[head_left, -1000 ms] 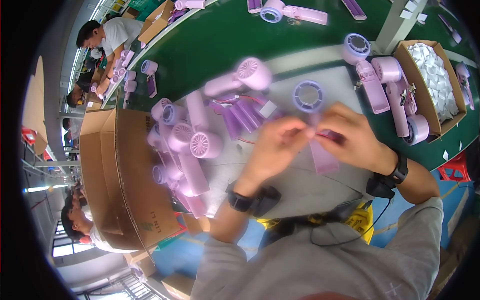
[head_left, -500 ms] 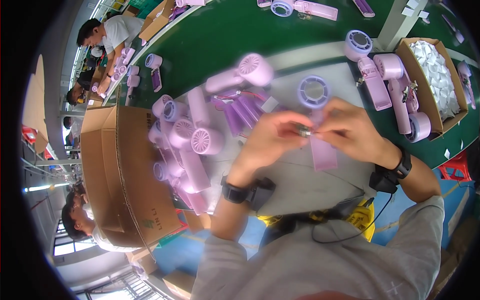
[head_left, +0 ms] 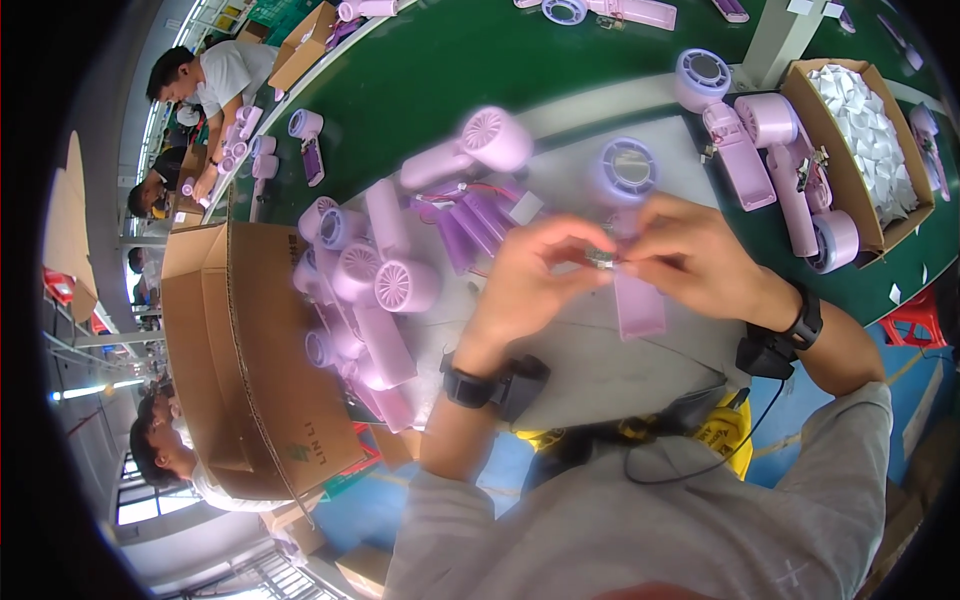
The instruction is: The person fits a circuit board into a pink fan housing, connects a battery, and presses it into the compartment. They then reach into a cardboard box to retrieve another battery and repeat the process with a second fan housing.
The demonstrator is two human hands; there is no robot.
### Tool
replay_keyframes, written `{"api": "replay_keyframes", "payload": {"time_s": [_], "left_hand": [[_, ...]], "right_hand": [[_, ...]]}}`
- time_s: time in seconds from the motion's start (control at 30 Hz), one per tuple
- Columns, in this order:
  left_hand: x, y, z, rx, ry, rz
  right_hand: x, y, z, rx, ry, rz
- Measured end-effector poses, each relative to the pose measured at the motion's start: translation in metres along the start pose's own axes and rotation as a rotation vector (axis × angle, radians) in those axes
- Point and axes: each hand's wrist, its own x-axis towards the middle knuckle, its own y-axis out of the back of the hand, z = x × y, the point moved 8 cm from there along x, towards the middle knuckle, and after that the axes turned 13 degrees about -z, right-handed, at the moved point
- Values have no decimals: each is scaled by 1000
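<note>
Purple cylinders (head_left: pixel 480 230) lie between left hand (head_left: pixel 528 285) and pink fans (head_left: pixel 410 287).

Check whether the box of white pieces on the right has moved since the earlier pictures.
No. The box keeps its place just right of the pale post; the whole view has shifted slightly.

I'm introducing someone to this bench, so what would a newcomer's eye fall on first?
Probably the heap of pink fan bodies on the left of the grey mat, beside a big brown cardboard box. Next, mid-picture, the left hand holding a small circuit board, with the right hand close to it, above an open pink handle. At upper right, a carton full of white pieces stands out against the green table.
</note>
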Motion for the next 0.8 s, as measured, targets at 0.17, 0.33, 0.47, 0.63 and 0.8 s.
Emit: {"api": "replay_keyframes", "payload": {"time_s": [0.17, 0.33, 0.47, 0.63, 0.8], "left_hand": [[2, -3, 4, -16, -15, 10], [-3, -4, 2, 32, -3, -17], [-4, -3, -2, -1, -8, 31], [-1, -4, 1, -31, 4, 63], [-3, -4, 5, 43, -31, 102]], "right_hand": [[-2, 4, -3, -4, 39, -8], [-2, -4, -10, -103, 68, -17], [0, -4, -8, -74, 103, 5], [-1, 4, -10, -135, 55, 1], [-2, -4, -9, -138, 102, 45]]}}
